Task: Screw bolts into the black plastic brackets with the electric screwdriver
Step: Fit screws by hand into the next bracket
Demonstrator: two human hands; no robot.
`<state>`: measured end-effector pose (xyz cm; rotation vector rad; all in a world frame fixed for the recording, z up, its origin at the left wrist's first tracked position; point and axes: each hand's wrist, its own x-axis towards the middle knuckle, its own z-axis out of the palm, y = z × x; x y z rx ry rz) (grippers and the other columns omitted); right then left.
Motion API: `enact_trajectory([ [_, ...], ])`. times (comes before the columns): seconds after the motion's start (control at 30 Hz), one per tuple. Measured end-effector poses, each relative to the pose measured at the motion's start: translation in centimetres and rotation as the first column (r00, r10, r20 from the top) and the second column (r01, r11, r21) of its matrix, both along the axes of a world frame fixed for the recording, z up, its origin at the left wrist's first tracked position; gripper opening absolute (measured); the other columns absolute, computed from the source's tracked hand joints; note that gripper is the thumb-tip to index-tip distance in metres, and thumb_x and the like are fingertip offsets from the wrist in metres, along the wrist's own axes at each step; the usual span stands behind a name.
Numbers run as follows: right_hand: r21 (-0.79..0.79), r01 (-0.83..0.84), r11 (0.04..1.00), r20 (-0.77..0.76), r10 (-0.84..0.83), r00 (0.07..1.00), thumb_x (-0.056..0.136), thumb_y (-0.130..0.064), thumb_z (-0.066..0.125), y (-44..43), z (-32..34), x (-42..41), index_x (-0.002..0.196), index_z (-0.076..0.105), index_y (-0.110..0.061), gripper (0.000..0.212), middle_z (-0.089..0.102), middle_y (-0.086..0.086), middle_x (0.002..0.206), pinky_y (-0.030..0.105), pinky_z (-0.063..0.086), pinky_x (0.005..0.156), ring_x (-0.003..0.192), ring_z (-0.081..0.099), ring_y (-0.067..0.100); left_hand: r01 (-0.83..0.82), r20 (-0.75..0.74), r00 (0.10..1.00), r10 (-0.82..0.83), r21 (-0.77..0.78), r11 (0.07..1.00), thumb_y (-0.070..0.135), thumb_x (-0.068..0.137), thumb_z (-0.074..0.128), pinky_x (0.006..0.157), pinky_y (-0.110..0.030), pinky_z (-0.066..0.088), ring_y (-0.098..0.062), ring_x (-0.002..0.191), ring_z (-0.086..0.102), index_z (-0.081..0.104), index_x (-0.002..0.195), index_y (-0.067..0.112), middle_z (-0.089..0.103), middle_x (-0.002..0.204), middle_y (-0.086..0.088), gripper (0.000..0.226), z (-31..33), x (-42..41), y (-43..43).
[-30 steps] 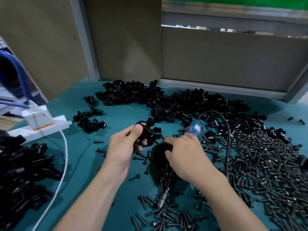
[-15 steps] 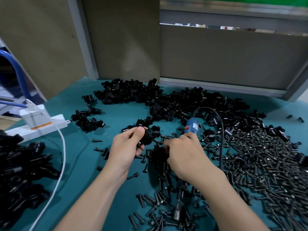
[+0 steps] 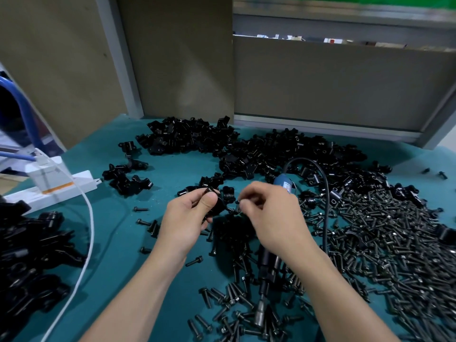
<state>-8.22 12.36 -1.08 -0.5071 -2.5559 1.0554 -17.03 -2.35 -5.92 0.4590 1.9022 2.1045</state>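
Observation:
My left hand [image 3: 190, 218] grips a black plastic bracket [image 3: 215, 206] between thumb and fingers, just above the teal table. My right hand [image 3: 269, 218] is closed around the electric screwdriver: its blue end [image 3: 283, 182] sticks out above the hand, and its dark body [image 3: 267, 265] and metal bit point down toward me. The right thumb and forefinger pinch a small bolt [image 3: 232, 211] against the bracket's right side. The two hands nearly touch.
A big heap of black brackets [image 3: 246, 154] lies at the back and another heap [image 3: 29, 262] at the left edge. Loose bolts [image 3: 394, 243] cover the right side and the front. A white power strip [image 3: 61, 188] with a white cable [image 3: 85, 243] lies at left. The screwdriver's black cord [image 3: 325, 206] arcs to the right.
The right fingertips have moved up to the bracket with a bolt pinched in them. The screwdriver's bit has swung down toward me. The left hand has kept hold of the bracket.

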Motion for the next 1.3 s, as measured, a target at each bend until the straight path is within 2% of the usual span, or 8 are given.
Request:
enact_trajectory([
  [0.1, -0.367, -0.029, 0.930, -0.140, -0.024, 0.990, 0.095, -0.012, 0.070, 0.5, 0.6, 0.2, 0.087, 0.074, -0.027, 0.018, 0.075, -0.004, 0.071, 0.028, 0.057, 0.073, 0.067, 0.071, 0.014, 0.075, -0.134, 0.988, -0.072, 0.016, 0.997, 0.062, 0.083, 0.071, 0.054, -0.012, 0.044, 0.004, 0.058, 0.055, 0.079, 0.098, 0.043, 0.075, 0.083, 0.012, 0.026, 0.2, 0.2, 0.1],
  [0.17, -0.464, -0.076, 0.882, -0.174, -0.007, 0.985, 0.096, -0.009, 0.069, 0.7, 0.9, 0.4, 0.091, 0.075, -0.023, 0.016, 0.077, 0.000, 0.074, 0.032, 0.056, 0.079, 0.068, 0.073, 0.016, 0.090, -0.255, 0.962, -0.093, -0.023, 0.996, 0.072, 0.084, 0.068, 0.058, -0.008, 0.044, 0.007, 0.061, 0.058, 0.077, 0.102, 0.049, 0.074, 0.083, 0.019, 0.030, 0.3, 0.4, 0.0],
  [0.4, -0.446, -0.120, 0.887, -0.146, 0.060, 0.987, 0.093, -0.007, 0.072, 0.7, 0.6, 0.3, 0.082, 0.077, -0.019, 0.017, 0.075, 0.005, 0.072, 0.031, 0.057, 0.068, 0.058, 0.063, 0.013, 0.036, -0.415, 0.905, -0.093, -0.144, 0.989, 0.058, 0.086, 0.069, 0.076, -0.007, 0.049, 0.002, 0.091, 0.071, 0.073, 0.104, 0.056, 0.077, 0.098, 0.020, 0.019, 0.4, 0.8, -0.1],
  [0.53, -0.458, -0.152, 0.876, -0.156, 0.089, 0.984, 0.093, -0.005, 0.072, 0.7, 0.7, 0.4, 0.081, 0.078, -0.019, 0.019, 0.074, 0.006, 0.070, 0.031, 0.057, 0.065, 0.058, 0.062, 0.014, 0.002, -0.448, 0.890, -0.082, -0.178, 0.984, 0.054, 0.086, 0.072, 0.077, -0.011, 0.052, 0.000, 0.092, 0.072, 0.073, 0.105, 0.056, 0.077, 0.098, 0.022, 0.019, 0.3, 0.9, -0.2],
  [0.73, -0.505, -0.130, 0.853, -0.152, 0.061, 0.986, 0.094, -0.006, 0.071, 0.1, 0.0, 0.1, 0.081, 0.076, -0.016, 0.017, 0.071, 0.008, 0.068, 0.029, 0.053, 0.063, 0.058, 0.058, 0.013, -0.073, -0.490, 0.870, -0.051, -0.231, 0.970, 0.050, 0.083, 0.077, 0.078, -0.003, 0.047, 0.013, 0.095, 0.068, 0.070, 0.114, 0.055, 0.072, 0.100, 0.038, 0.032, 0.1, 1.3, -0.3],
  [0.9, -0.560, -0.149, 0.815, -0.154, 0.074, 0.985, 0.096, -0.005, 0.069, 0.2, -0.1, 0.0, 0.084, 0.075, -0.010, 0.014, 0.068, 0.005, 0.066, 0.025, 0.048, 0.061, 0.063, 0.056, 0.016, -0.037, -0.465, 0.883, -0.068, -0.213, 0.976, 0.045, 0.081, 0.078, 0.078, -0.004, 0.048, 0.010, 0.095, 0.070, 0.072, 0.106, 0.055, 0.075, 0.098, 0.031, 0.028, 0.3, 1.1, -0.2],
  [1.17, -0.537, -0.174, 0.826, -0.156, 0.105, 0.982, 0.094, -0.006, 0.071, 0.5, -0.1, 0.0, 0.080, 0.076, -0.015, 0.017, 0.074, 0.019, 0.082, 0.025, 0.049, 0.062, 0.067, 0.060, 0.017, 0.075, -0.309, 0.945, -0.109, -0.120, 0.990, 0.048, 0.078, 0.080, 0.101, -0.040, 0.054, -0.007, 0.110, 0.072, 0.079, 0.116, 0.035, 0.079, 0.110, 0.014, 0.040, -0.1, 0.8, 0.1],
  [1.3, -0.544, -0.174, 0.821, -0.153, 0.107, 0.982, 0.094, -0.005, 0.071, 0.7, 0.0, 0.0, 0.080, 0.076, -0.013, 0.017, 0.074, 0.015, 0.080, 0.022, 0.048, 0.060, 0.066, 0.060, 0.013, 0.104, -0.258, 0.959, -0.117, -0.062, 0.993, 0.047, 0.077, 0.080, 0.105, -0.043, 0.053, -0.011, 0.113, 0.072, 0.079, 0.116, 0.028, 0.079, 0.113, 0.009, 0.044, -0.2, 0.8, 0.3],
])
